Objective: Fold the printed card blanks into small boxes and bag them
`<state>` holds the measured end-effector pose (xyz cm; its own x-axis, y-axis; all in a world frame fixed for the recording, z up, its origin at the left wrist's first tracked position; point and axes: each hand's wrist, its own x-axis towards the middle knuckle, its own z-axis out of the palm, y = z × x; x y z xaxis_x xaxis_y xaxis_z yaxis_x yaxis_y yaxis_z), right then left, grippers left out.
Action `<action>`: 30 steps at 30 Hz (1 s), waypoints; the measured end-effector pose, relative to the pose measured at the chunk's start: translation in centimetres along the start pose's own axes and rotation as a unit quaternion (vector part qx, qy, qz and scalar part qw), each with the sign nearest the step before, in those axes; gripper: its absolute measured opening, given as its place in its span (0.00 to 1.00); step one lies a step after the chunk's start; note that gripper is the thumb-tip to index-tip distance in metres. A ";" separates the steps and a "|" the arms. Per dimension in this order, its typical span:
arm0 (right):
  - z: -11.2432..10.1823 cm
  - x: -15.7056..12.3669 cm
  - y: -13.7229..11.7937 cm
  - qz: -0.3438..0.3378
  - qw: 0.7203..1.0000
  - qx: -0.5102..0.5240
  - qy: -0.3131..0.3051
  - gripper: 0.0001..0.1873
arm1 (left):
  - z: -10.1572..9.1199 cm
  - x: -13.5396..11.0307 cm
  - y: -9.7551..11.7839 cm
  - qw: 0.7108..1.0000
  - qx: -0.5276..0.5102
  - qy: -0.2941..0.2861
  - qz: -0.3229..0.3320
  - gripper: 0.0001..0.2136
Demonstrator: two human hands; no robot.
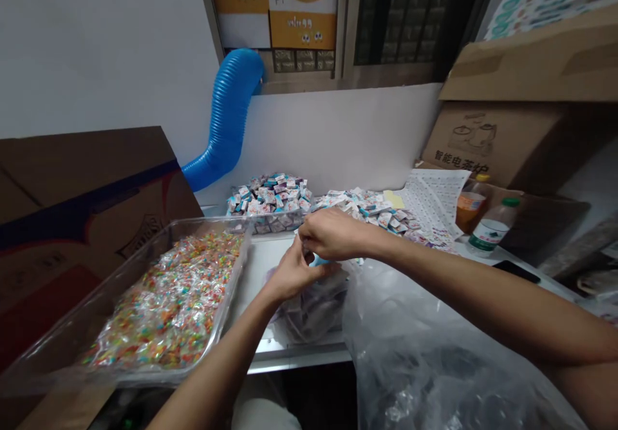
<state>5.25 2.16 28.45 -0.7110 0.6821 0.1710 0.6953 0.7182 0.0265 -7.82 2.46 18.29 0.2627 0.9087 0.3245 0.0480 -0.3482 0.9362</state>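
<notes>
My left hand (pixel 292 274) and my right hand (pixel 331 232) meet above the middle of the table, with their fingers bent and pinched together. A bit of something light blue (pixel 318 261) shows between them; the fingers cover the rest, so I cannot make out what it is. Right below the hands stands a clear plastic bag or tub (pixel 311 308) with darkish contents. Just behind them lie a loose pile of small printed boxes (pixel 357 201) and a clear tray (pixel 277 223) heaped with similar white, blue and purple boxes.
On the left stands a clear tub (pixel 245 256) of small bags with colourful pieces, beside a cardboard box (pixel 87 166). A large clear plastic bag (pixel 434 353) hangs at front right. Two bottles (pixel 492 227), a phone (pixel 516 271), printed sheets (pixel 434 198) and stacked cartons (pixel 483 137) are at right. A blue hose (pixel 232 108) rises behind.
</notes>
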 end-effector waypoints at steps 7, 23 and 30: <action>1.2 -0.6 2.2 -0.041 0.970 0.233 0.045 0.13 | 0.4 0.3 -0.8 1.000 0.022 -0.007 -0.004 0.15; 4.6 -3.5 0.9 0.068 0.983 0.129 0.109 0.07 | -0.8 0.3 0.3 0.994 -0.079 -0.052 -0.053 0.17; 5.0 -3.6 2.6 0.031 0.944 0.308 0.116 0.12 | -1.0 -0.1 0.8 0.976 0.174 -0.083 0.103 0.07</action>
<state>9.12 2.27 22.98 -0.5792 0.7285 0.3658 0.4917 0.6701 -0.5560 -8.82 2.32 19.15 0.4528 0.7712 0.4474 0.2936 -0.6028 0.7419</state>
